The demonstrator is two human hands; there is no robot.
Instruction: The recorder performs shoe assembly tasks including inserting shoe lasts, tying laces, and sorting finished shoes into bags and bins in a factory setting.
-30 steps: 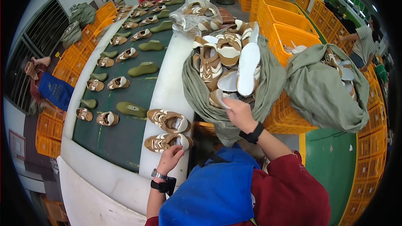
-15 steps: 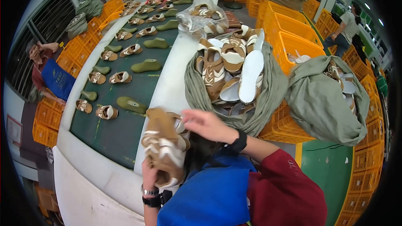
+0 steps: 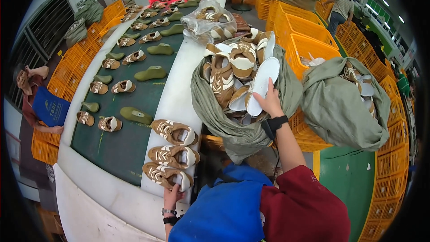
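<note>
Three brown-and-white lace-up shoes lie side by side on the white ledge by the conveyor: a far shoe [image 3: 172,130], a middle shoe [image 3: 166,154] and a near shoe [image 3: 162,175]. My left hand [image 3: 172,197] has its fingers closed on the heel of the near one. Over at the sack, my right hand [image 3: 268,103] grips a shoe with a white sole [image 3: 264,83], turned bottom up, thumb and fingers on its edges. Beneath and around it, several more brown shoes [image 3: 221,80] fill the green cloth sack [image 3: 215,127].
On the green conveyor [image 3: 121,152] stand rows of shoes and olive-green shoe lasts [image 3: 136,115]. A clear plastic bag [image 3: 208,20] of shoes sits beyond the sack. Yellow crates [image 3: 309,47] and a second sack [image 3: 340,112] are to the right. A co-worker [image 3: 38,103] stands across the conveyor.
The blurred shoes that my left hand held up now lie on the ledge. My right hand has moved right, from beside them to the white-soled shoe. Items on the conveyor sit slightly further left.
</note>
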